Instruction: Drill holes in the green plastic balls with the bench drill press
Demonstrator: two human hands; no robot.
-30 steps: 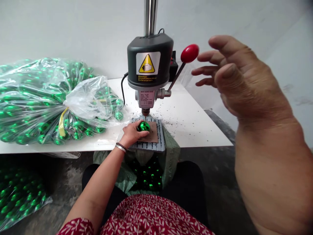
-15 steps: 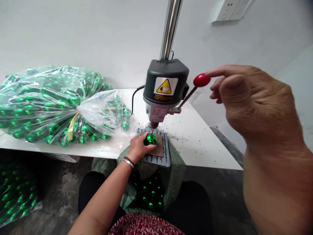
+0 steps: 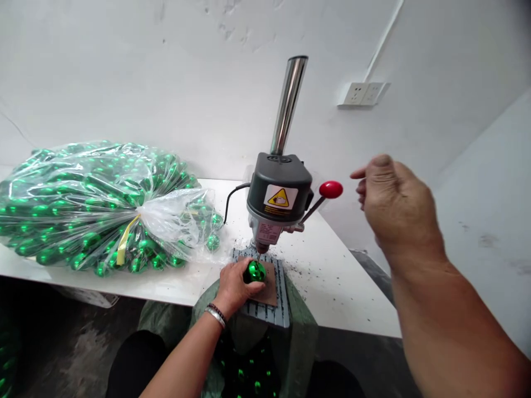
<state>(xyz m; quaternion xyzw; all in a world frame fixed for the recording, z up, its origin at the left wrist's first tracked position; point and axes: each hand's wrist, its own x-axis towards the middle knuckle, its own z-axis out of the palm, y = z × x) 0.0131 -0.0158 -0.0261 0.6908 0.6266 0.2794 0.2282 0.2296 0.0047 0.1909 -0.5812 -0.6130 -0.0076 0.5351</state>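
My left hand [image 3: 235,284] grips a shiny green bauble [image 3: 256,271], thumb on its near side and fingers around its left. The bauble rests on a brown board [image 3: 269,293] on the grey slotted base [image 3: 282,309] of a small bench drill press [image 3: 280,185]. The drill bit [image 3: 259,256] stands right above the bauble; whether it touches cannot be made out. My right hand [image 3: 396,202] hangs in the air, right of the red knob [image 3: 331,189] on the feed lever, with a gap between. Its fingers are partly bent, some hidden behind the thumb, and nothing shows in them.
A tied clear plastic bag [image 3: 103,207] full of green baubles lies on the white table [image 3: 340,282] at left. Dark shavings lie around the base. Below the table edge, a green sack [image 3: 305,326] holds more baubles. A power socket [image 3: 363,94] is on the wall.
My right hand has come off the red knob and is apart from it, its index finger no longer at the knob. My left hand keeps the bauble under the bit. The view has tilted upward.
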